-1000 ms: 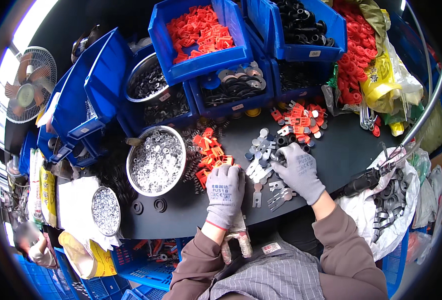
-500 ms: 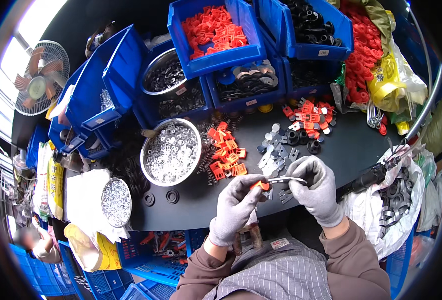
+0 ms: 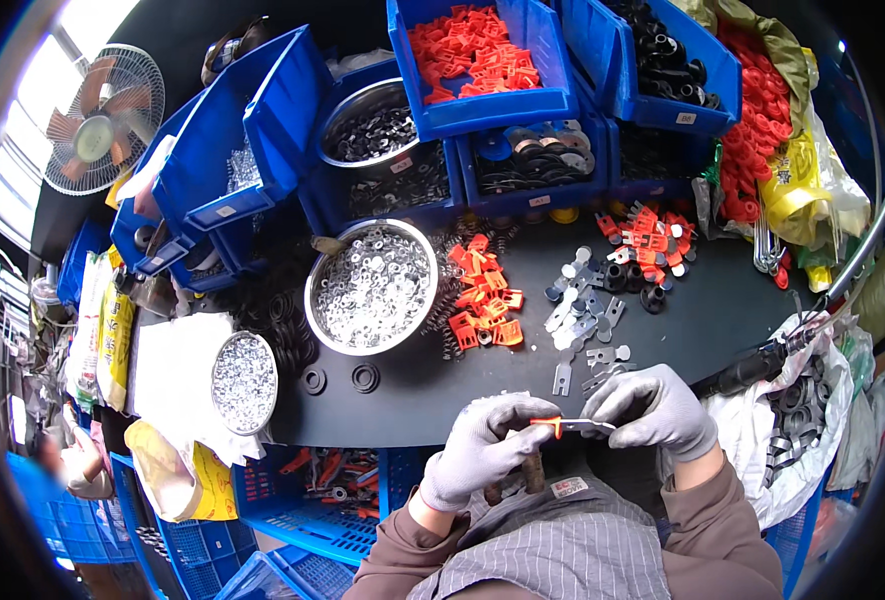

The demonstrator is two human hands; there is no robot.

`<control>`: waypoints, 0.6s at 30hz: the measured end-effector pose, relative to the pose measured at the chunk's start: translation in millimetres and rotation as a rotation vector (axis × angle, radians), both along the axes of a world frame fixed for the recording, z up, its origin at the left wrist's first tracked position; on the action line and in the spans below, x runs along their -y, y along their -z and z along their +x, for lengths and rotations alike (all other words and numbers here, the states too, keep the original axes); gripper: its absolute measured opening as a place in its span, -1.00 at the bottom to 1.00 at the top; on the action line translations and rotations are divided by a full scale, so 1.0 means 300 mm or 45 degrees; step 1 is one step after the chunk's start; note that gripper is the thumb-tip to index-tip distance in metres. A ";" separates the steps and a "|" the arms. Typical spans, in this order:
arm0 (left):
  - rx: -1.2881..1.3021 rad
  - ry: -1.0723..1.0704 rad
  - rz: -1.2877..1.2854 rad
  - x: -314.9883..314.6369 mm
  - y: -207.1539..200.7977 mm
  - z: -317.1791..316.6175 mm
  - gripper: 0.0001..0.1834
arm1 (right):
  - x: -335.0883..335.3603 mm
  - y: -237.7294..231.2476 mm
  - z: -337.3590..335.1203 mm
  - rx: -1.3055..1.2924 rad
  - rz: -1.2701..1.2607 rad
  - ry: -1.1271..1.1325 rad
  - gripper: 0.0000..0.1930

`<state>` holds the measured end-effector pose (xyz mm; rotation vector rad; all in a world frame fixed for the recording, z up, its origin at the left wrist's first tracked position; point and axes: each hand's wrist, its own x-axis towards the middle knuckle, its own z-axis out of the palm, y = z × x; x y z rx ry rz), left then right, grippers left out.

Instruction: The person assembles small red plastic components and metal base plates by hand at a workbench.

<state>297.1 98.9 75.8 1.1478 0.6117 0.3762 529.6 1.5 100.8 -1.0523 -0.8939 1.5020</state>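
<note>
In front of my apron both hands, in grey-white gloves, meet over one small part. My left hand (image 3: 485,452) is closed, pinching a small orange plastic clip (image 3: 547,424) between thumb and fingers. My right hand (image 3: 666,412) is closed on the far end of a flat metal plate (image 3: 585,425), whose other end meets the clip. How deep the plate sits in the clip is too small to tell. Beyond my hands lie loose metal plates (image 3: 571,312), a pile of orange clips (image 3: 483,290), and mixed orange parts with metal pieces (image 3: 653,240).
A steel bowl of small metal rings (image 3: 311,312) stands left of the clips. A smaller dish (image 3: 271,395) sits farther left. Blue bins (image 3: 508,112) of parts line the back. A white sack (image 3: 738,440) of dark curved parts is at right; blue crates (image 3: 303,535) stand below left.
The view has shifted, and my hands sit lower in it. The plate, held apart above the clip before, now lines up with it and touches it.
</note>
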 end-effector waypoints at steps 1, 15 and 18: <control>-0.025 0.063 -0.013 -0.002 -0.023 0.007 -0.75 | 0.013 0.009 0.007 -0.036 -0.032 -0.039 -0.76; -0.697 -0.285 1.796 -0.185 0.224 0.174 -0.63 | -0.210 0.318 0.513 0.525 0.039 1.474 -0.87; -0.575 -0.332 1.769 -0.185 0.239 0.175 -0.69 | -0.239 0.371 0.597 0.771 -0.047 1.414 -0.78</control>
